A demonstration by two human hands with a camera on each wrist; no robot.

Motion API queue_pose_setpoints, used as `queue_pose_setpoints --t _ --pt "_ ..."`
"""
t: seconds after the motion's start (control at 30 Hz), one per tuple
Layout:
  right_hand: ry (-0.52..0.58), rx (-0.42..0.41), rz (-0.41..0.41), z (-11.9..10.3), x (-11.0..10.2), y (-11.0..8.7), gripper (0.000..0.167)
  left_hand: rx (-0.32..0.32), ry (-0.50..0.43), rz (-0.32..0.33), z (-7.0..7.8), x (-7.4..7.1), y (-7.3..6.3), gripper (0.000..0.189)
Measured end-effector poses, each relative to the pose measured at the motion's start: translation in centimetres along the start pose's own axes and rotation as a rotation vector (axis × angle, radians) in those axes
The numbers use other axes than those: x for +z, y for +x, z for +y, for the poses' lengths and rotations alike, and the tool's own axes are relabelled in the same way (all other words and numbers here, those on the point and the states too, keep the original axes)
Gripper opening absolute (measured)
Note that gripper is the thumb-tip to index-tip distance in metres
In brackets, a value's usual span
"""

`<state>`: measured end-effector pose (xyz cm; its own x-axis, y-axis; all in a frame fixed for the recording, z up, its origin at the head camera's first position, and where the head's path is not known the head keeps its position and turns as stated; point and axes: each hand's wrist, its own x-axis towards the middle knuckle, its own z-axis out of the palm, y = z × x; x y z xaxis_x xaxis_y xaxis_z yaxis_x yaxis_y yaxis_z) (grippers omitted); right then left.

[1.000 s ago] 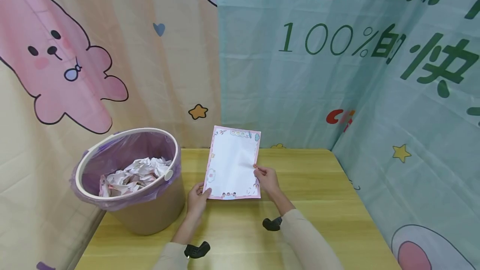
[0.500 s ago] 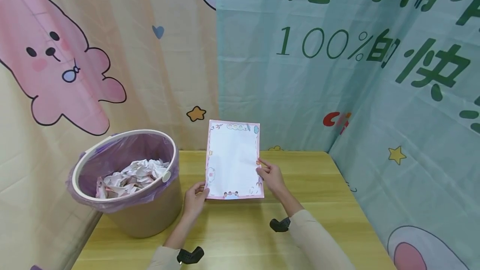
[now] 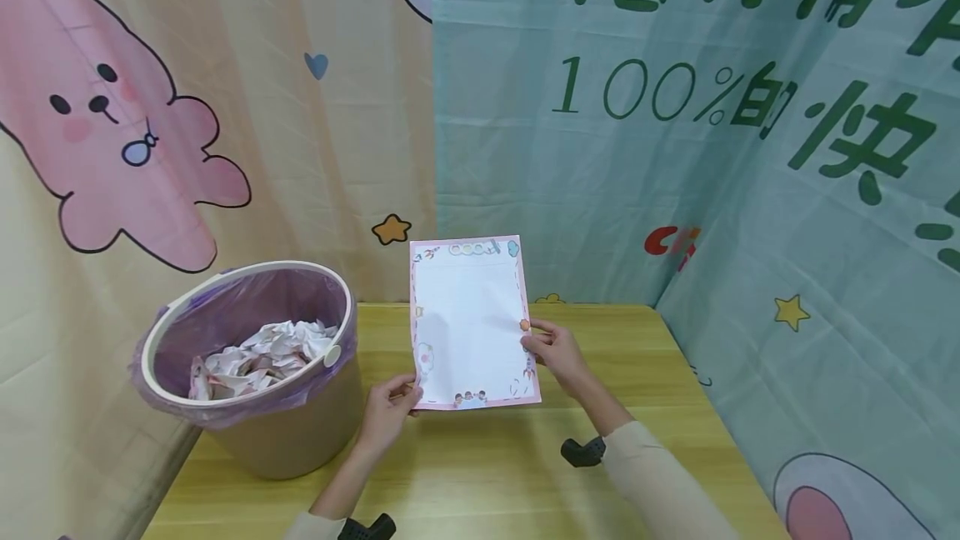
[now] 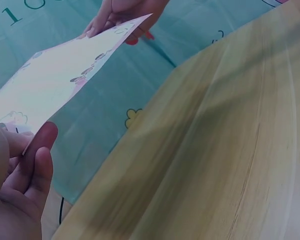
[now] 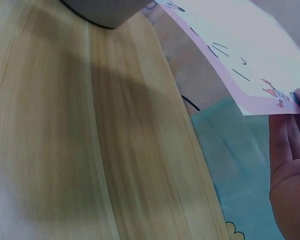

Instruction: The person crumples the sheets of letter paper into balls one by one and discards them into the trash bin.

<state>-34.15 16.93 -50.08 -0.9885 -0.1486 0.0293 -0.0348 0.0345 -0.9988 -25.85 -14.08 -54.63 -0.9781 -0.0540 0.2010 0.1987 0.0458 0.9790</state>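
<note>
A sheet of white paper point(image 3: 468, 319) with a pink border and small cartoon drawings is held up over the table in the head view. My left hand point(image 3: 388, 413) pinches its lower left corner, thumb on the front and fingers behind. On the right edge, a little below halfway, my right hand point(image 3: 558, 354) pinches it the same way. Both wrist views show the paper point(image 4: 65, 65) raised off the tabletop, its printed side facing up toward me. In the right wrist view the lower right corner of the paper point(image 5: 250, 75) sticks out past my fingers.
A round bin point(image 3: 300, 432) with a purple liner stands at the table's left, close to my left hand. Crumpled paper point(image 3: 270, 352) lies inside it. The wooden table point(image 3: 645, 440) ends at printed curtains point(image 3: 600, 190) behind and on the right.
The paper has come up and closer to me, now looking larger and tilted slightly the other way. My right hand has shifted right along with its edge; both hands keep their pinch.
</note>
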Motion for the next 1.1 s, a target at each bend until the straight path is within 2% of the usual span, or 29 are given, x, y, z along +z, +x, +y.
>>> queue_pose_setpoints --t 0.23,0.4,0.57,0.77,0.9,1.1 --pt "0.059 0.024 -0.057 -1.2 -0.2 0.4 0.047 -0.010 -0.013 -0.027 0.6 -0.4 -0.6 0.024" --pt "0.071 -0.054 -0.080 -1.8 -1.0 0.7 0.043 0.014 -0.002 -0.123 0.7 -0.8 -1.2 0.021" --pt "0.037 -0.107 -0.078 -2.6 -1.8 0.8 0.038 -0.025 -0.013 -0.191 1.1 -1.1 -1.8 0.024" --pt "-0.051 -0.102 -0.055 -3.5 -2.2 0.6 0.036 -0.086 -0.043 -0.168 1.2 -1.0 -1.6 0.025" --pt "-0.096 -0.111 -0.048 -3.6 -2.4 0.5 0.034 -0.100 -0.055 -0.154 1.1 -0.9 -1.6 0.025" --pt "-0.265 -0.197 -0.058 -3.4 -2.5 0.3 0.019 -0.136 -0.107 -0.100 1.8 -1.0 -1.5 0.026"
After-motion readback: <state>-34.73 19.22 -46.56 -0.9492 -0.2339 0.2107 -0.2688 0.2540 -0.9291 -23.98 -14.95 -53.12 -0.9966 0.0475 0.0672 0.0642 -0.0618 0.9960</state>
